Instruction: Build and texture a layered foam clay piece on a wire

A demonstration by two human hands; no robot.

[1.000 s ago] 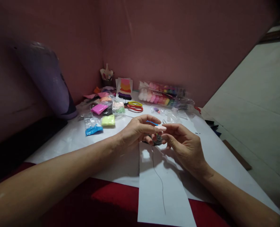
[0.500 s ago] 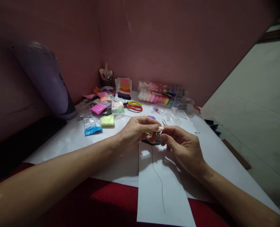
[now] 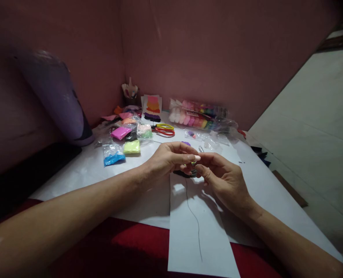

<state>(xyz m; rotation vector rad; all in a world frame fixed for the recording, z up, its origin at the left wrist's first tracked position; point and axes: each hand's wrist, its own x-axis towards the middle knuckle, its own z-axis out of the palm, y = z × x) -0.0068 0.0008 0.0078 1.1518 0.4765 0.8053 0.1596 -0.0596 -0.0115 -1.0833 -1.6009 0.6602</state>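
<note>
My left hand (image 3: 171, 159) pinches a small pale pink lump of clay (image 3: 197, 158) between thumb and index finger, above the table. From the other side, my right hand (image 3: 223, 175) meets the lump with its bent index finger. Its thumb sits lower, apart from that fingertip. Beneath both hands lies a dark object (image 3: 183, 174), mostly covered, whose kind I cannot make out. A thin dark wire or thread (image 3: 195, 216) trails from there down a white sheet of paper (image 3: 185, 247).
Bagged clay in blue (image 3: 113, 159), yellow (image 3: 131, 147) and magenta (image 3: 121, 133) lies left of the hands. Behind are red-and-yellow-handled scissors (image 3: 164, 129), a colour card (image 3: 152, 108) and a large pack of coloured clay (image 3: 191, 116). A purple roll (image 3: 58, 96) leans at the left wall.
My right index fingertip has shifted slightly back along the pale lump, so more of it shows. My left hand keeps its place.
</note>
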